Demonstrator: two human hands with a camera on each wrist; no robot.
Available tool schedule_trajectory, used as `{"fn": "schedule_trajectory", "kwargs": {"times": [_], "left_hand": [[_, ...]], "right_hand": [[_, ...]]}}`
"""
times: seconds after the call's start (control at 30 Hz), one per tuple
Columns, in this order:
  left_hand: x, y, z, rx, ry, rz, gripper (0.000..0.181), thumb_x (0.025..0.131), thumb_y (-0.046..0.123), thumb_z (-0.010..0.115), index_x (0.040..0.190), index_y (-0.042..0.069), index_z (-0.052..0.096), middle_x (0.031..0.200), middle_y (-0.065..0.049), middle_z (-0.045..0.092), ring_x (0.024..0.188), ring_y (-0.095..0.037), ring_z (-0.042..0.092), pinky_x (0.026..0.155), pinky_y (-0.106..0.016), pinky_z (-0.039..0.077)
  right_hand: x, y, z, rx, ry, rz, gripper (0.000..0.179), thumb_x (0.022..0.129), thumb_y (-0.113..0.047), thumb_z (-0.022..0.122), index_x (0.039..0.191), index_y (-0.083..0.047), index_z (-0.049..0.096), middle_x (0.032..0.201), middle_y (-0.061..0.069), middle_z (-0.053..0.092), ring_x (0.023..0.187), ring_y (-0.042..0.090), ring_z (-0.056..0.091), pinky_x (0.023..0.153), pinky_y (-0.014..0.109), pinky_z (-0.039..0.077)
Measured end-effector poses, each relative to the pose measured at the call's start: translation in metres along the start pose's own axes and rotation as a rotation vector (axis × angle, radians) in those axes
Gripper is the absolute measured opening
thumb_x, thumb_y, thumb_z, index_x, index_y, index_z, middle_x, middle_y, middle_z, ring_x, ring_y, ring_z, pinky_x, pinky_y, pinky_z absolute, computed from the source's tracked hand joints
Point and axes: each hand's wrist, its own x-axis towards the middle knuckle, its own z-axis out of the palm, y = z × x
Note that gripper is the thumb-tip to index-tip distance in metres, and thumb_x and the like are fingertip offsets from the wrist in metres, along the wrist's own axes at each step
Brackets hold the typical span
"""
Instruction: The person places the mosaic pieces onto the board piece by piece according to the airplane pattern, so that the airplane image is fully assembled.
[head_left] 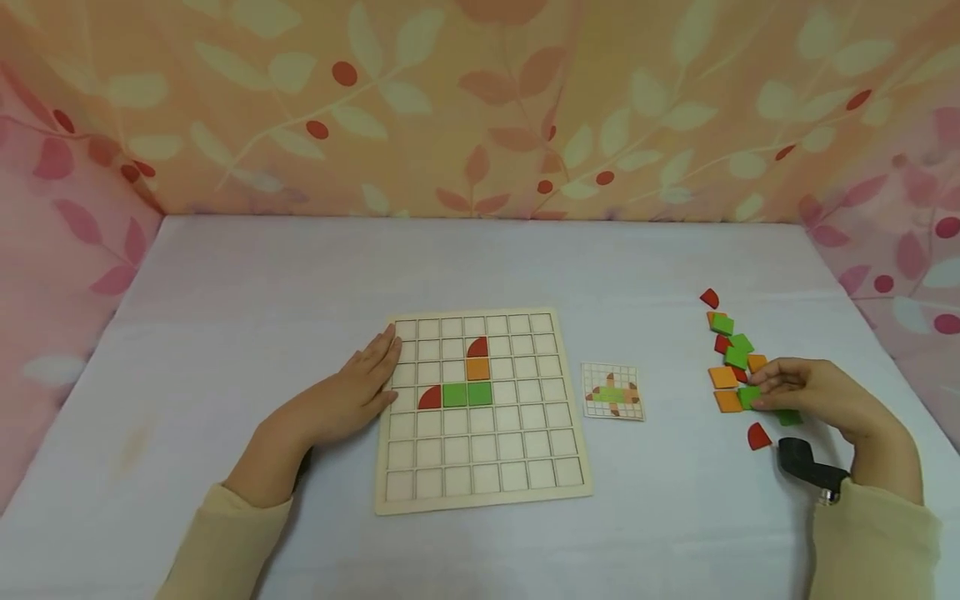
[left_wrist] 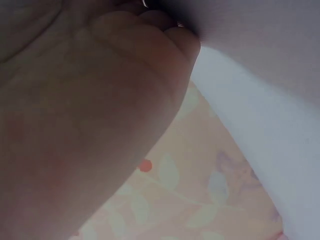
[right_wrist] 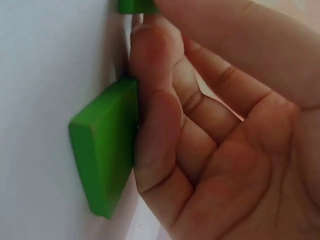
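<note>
In the head view a square wooden grid board (head_left: 416, 500) lies on the table. Two green square tiles (head_left: 467, 394), an orange tile (head_left: 477, 368) and two red quarter-round tiles (head_left: 431, 397) sit in its cells. My left hand (head_left: 348, 396) rests flat along the board's left edge, fingers extended. To the right, my right hand (head_left: 817, 396) pinches a green square tile (head_left: 747, 397) among the loose pieces, thumb on its near side. The right wrist view shows only a corner of that tile (right_wrist: 134, 6) under the thumb. Another green tile (right_wrist: 102, 150) lies beside the curled fingers.
A small pattern card (head_left: 613, 392) lies right of the board. Loose orange tiles (head_left: 723, 377), green tiles (head_left: 722, 324) and red quarter-rounds (head_left: 758, 437) are strewn in a column near the right hand, some overlapping. A patterned cloth (head_left: 480, 108) stands behind the table.
</note>
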Motion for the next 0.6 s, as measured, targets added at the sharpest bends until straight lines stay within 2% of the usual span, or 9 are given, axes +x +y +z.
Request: {"fn": "schedule_trajectory", "kwargs": {"times": [0.17, 0.27, 0.4, 0.6], "left_hand": [[0.004, 0.000, -0.002, -0.005, -0.018, -0.003, 0.065, 0.100, 0.017, 0.044, 0.149, -0.004, 0.007, 0.157, -0.015, -0.009, 0.143, -0.032, -0.004, 0.113, -0.052, 0.008], [0.004, 0.001, -0.005, -0.005, -0.019, -0.008, 0.065, 0.100, 0.017, 0.044, 0.149, -0.004, 0.006, 0.157, -0.015, -0.009, 0.143, -0.032, -0.004, 0.113, -0.052, 0.007], [0.002, 0.002, -0.007, -0.001, -0.011, -0.001, 0.065, 0.100, 0.016, 0.044, 0.148, -0.005, 0.007, 0.156, -0.017, -0.008, 0.143, -0.033, -0.003, 0.112, -0.052, 0.008], [0.001, 0.002, -0.004, -0.018, -0.010, 0.024, 0.065, 0.100, 0.016, 0.045, 0.148, -0.007, 0.009, 0.156, -0.020, -0.006, 0.142, -0.036, -0.002, 0.112, -0.054, 0.009]], "right_hand": [[-0.005, 0.003, -0.004, -0.006, 0.028, -0.004, 0.030, 0.088, -0.021, 0.068, 0.106, 0.003, 0.064, 0.081, 0.000, 0.062, 0.078, 0.006, 0.051, 0.067, 0.019, 0.045], [-0.005, 0.004, -0.006, 0.010, 0.063, -0.038, 0.021, 0.089, -0.018, 0.066, 0.099, 0.000, 0.065, 0.077, 0.003, 0.060, 0.079, 0.007, 0.048, 0.066, 0.020, 0.042], [-0.004, 0.001, -0.007, 0.026, 0.092, -0.070, 0.015, 0.090, -0.016, 0.065, 0.096, -0.002, 0.064, 0.077, 0.000, 0.064, 0.080, 0.005, 0.049, 0.067, 0.019, 0.040], [-0.006, -0.008, -0.007, 0.064, 0.106, -0.024, 0.023, 0.091, -0.022, 0.064, 0.101, -0.001, 0.061, 0.083, -0.003, 0.068, 0.083, 0.001, 0.052, 0.075, 0.038, 0.036]]}}
